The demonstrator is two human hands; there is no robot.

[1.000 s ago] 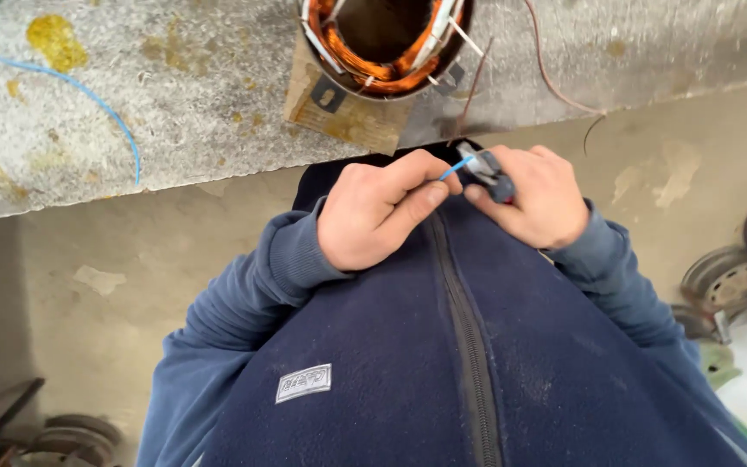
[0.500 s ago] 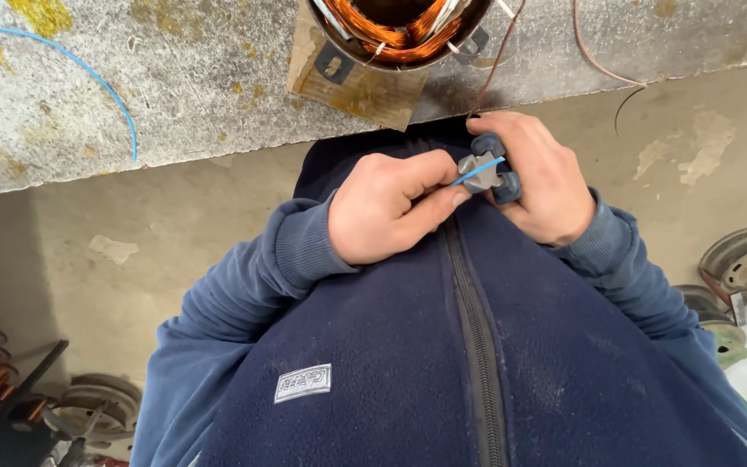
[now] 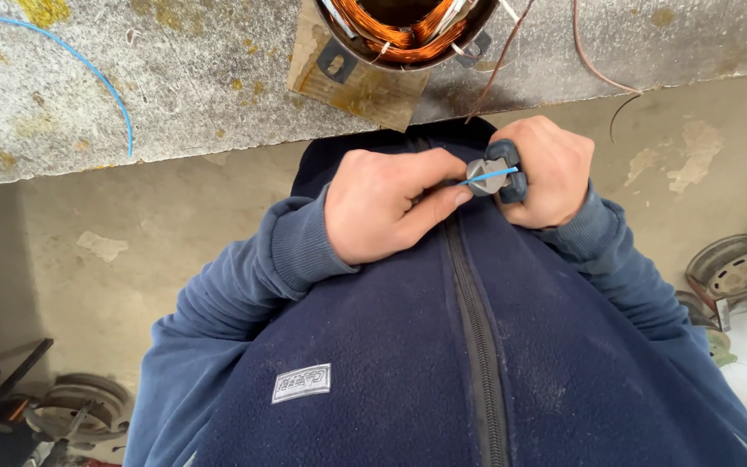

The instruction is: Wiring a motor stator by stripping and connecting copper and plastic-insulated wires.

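Close to my chest, my left hand [image 3: 386,203] pinches a thin blue wire [image 3: 488,176] between thumb and forefinger. My right hand [image 3: 546,173] grips small cutting pliers [image 3: 496,173] with dark handles, whose grey jaws are closed around the blue wire. Both hands touch over the zip of my dark blue fleece jacket [image 3: 443,346]. Just beyond them, a motor stator [image 3: 404,30] with copper windings stands on a piece of cardboard at the edge of the stone workbench [image 3: 175,78].
A long blue wire [image 3: 88,65] lies on the bench at left. Thin brown leads [image 3: 594,60] hang from the stator over the bench edge. On the concrete floor, metal motor parts lie at the right [image 3: 741,264] and lower left [image 3: 79,402].
The view has shifted, so the stator sits higher in the frame. My hands stayed together at my chest; the pliers have closed onto the blue wire nearer my left fingertips.
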